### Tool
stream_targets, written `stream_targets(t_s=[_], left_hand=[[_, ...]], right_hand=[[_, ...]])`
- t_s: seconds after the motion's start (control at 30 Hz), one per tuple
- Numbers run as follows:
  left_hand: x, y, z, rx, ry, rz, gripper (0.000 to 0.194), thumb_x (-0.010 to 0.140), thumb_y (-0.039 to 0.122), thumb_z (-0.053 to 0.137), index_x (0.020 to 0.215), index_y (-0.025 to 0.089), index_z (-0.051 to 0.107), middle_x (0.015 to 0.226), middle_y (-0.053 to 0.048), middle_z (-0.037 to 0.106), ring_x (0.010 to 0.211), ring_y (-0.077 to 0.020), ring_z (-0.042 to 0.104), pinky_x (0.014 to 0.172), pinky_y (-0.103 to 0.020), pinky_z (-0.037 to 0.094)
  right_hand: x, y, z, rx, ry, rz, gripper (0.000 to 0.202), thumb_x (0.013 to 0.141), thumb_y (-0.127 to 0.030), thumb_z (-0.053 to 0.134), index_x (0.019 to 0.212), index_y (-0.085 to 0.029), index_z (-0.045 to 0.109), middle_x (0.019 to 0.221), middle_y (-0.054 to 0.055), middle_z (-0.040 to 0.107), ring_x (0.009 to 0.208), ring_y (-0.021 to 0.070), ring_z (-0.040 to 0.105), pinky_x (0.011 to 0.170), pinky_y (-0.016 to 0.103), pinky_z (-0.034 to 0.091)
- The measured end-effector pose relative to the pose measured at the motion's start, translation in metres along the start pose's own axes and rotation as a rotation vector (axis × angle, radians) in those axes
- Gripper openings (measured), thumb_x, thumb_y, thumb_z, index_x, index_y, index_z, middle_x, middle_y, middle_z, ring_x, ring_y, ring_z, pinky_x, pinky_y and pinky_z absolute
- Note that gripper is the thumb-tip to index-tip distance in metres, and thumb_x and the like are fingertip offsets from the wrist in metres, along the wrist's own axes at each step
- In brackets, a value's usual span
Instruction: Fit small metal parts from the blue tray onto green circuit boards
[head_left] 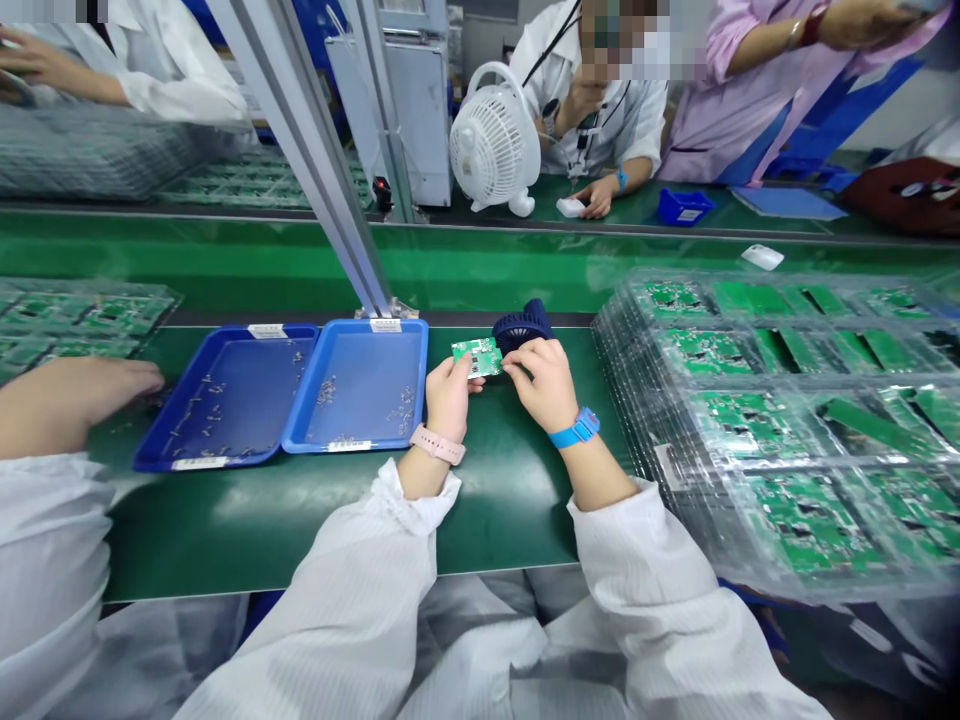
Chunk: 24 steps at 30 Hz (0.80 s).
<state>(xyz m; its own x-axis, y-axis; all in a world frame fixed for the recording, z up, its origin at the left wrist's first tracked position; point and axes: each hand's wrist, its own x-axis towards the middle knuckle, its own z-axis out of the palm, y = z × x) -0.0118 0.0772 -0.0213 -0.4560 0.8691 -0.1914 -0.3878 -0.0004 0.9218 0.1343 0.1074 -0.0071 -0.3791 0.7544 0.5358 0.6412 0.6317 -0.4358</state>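
Observation:
Over the green bench, my left hand grips a small green circuit board by its near left edge, thumb on top. My right hand is at the board's right edge, thumb and forefinger pinched together. Whether a tiny part sits in that pinch is too small to make out. A dark blue handheld fan lies just behind my right hand, partly hidden by it. Left of my hands are two blue trays, the nearer one and the farther one, with small metal parts scattered inside.
Stacked clear plastic trays of green boards fill the right side. A metal post rises behind the blue trays. A co-worker's hand rests at the far left. Beyond the green conveyor stand a white fan and other workers.

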Motion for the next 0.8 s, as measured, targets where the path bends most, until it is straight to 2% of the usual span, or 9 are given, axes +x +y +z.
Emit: stream_targets(t_s=[0.13, 0.43, 0.8], left_hand=[[0.002, -0.003, -0.002, 0.072, -0.011, 0.028, 0.03, 0.072, 0.04, 0.071, 0.073, 0.012, 0.061, 0.065, -0.003, 0.063, 0.055, -0.0127, 0.061, 0.048, -0.021, 0.047], [0.002, -0.005, -0.004, 0.215, -0.01, 0.04, 0.024, 0.076, 0.036, 0.065, 0.073, 0.012, 0.064, 0.063, -0.003, 0.063, 0.052, -0.012, 0.06, 0.045, -0.019, 0.046], [0.005, -0.006, -0.004, 0.257, 0.039, 0.035, 0.021, 0.075, 0.03, 0.063, 0.064, 0.013, 0.06, 0.055, -0.002, 0.059, 0.049, -0.0124, 0.058, 0.042, -0.018, 0.043]], right_hand=[[-0.001, -0.004, -0.001, -0.121, -0.039, -0.047, 0.019, 0.095, -0.028, 0.054, 0.089, -0.023, 0.071, 0.092, 0.006, 0.065, 0.094, 0.0228, 0.049, 0.082, 0.038, 0.036], [-0.002, -0.007, 0.0, -0.215, -0.076, -0.124, 0.018, 0.095, -0.023, 0.053, 0.088, -0.022, 0.07, 0.096, 0.006, 0.065, 0.097, 0.0234, 0.046, 0.084, 0.039, 0.032], [-0.004, -0.005, 0.012, -0.105, -0.091, -0.16, 0.022, 0.09, -0.012, 0.049, 0.084, -0.019, 0.069, 0.091, 0.009, 0.064, 0.098, 0.0241, 0.045, 0.085, 0.039, 0.038]])
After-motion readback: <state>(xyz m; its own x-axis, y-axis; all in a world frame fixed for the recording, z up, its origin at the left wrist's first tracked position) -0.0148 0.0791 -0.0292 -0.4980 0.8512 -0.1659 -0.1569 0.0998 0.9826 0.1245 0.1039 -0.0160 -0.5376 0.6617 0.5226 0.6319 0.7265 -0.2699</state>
